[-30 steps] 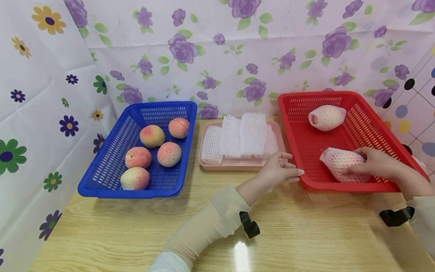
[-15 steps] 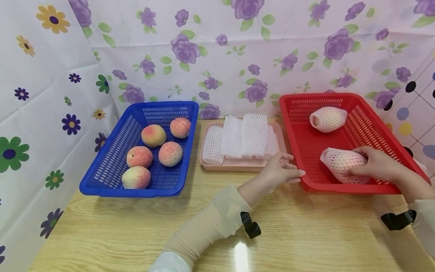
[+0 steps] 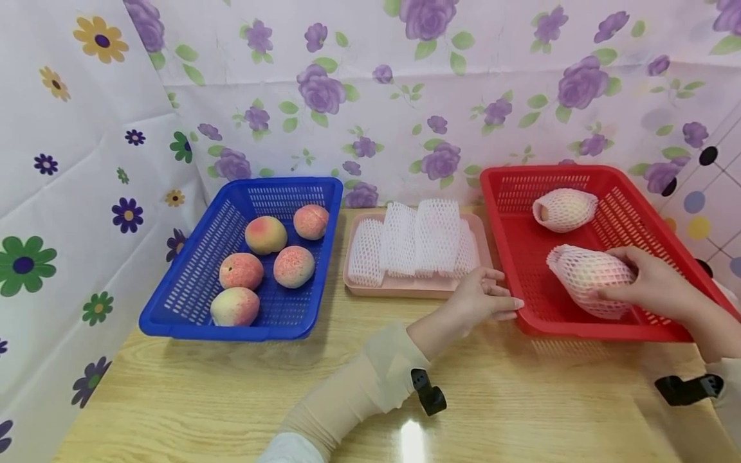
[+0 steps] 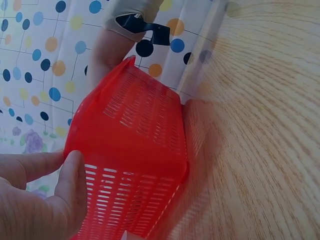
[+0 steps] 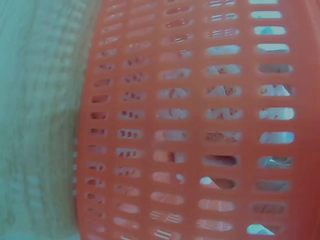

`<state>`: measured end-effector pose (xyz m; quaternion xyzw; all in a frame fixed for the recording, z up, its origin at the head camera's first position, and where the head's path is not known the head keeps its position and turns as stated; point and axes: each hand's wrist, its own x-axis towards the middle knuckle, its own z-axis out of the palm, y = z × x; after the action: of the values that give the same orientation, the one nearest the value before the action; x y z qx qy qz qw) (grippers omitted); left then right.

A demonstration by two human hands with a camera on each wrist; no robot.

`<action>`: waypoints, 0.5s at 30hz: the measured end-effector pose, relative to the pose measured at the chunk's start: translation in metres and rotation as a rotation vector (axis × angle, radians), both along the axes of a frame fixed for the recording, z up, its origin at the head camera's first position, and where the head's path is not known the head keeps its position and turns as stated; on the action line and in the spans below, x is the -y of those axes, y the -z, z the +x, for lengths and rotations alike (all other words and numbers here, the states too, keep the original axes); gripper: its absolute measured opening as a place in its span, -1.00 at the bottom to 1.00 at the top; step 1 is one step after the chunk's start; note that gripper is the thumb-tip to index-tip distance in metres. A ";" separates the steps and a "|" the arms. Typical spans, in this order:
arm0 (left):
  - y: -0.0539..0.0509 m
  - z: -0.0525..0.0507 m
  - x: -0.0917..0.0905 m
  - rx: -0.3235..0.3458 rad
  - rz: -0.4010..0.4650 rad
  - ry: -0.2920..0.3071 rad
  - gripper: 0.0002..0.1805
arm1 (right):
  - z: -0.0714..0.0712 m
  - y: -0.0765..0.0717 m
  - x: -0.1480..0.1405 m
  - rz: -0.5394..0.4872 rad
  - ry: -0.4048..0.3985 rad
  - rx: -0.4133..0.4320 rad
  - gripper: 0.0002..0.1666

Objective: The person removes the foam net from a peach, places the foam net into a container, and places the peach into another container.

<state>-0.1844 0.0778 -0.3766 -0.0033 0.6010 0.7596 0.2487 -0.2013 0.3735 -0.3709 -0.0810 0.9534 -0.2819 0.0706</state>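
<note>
In the head view, my right hand (image 3: 657, 283) holds a peach in a white foam net (image 3: 593, 280), over the front of the red basket (image 3: 523, 270). Its thumb and fingers lie around the peach's right end. Another netted peach (image 3: 565, 209) lies at the basket's back. At the basket's front left corner is my left hand (image 3: 477, 299); the left wrist view shows thumb and forefinger pinching the basket's rim (image 4: 75, 127). The basket's slotted wall (image 5: 195, 120) fills most of the right wrist view and hides the right hand there.
A blue basket (image 3: 228, 333) on the left holds several bare peaches (image 3: 294, 267). Between the baskets, a pink tray (image 3: 399, 289) carries several white foam nets (image 3: 437, 235). All stand on a wooden table (image 3: 231, 399), before a flowered cloth (image 3: 382, 109).
The netted peach in my right hand has risen slightly relative to the red basket. My left hand stays at the rim. The head view has shifted a little.
</note>
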 end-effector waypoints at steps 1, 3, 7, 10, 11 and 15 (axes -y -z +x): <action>0.000 0.000 0.000 0.002 0.004 -0.003 -0.54 | 0.000 -0.001 0.001 0.001 0.000 -0.005 -0.05; 0.001 0.000 0.001 0.000 0.006 -0.003 -0.54 | -0.001 -0.004 0.004 0.007 -0.001 -0.014 -0.04; 0.001 -0.001 0.001 -0.007 0.009 0.000 -0.54 | -0.001 -0.007 0.009 0.019 0.009 -0.036 -0.03; 0.001 -0.002 0.001 -0.016 0.003 0.003 -0.54 | 0.001 -0.008 0.012 0.022 0.027 -0.053 -0.02; 0.002 -0.002 0.000 -0.019 0.004 0.002 -0.55 | 0.001 -0.008 0.012 0.022 0.033 -0.062 -0.02; 0.002 -0.002 0.000 -0.026 0.003 0.004 -0.55 | 0.003 -0.011 0.014 0.008 0.035 -0.083 -0.01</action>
<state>-0.1862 0.0776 -0.3790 0.0081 0.6031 0.7599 0.2424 -0.1982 0.3590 -0.3600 -0.0757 0.9579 -0.2756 0.0266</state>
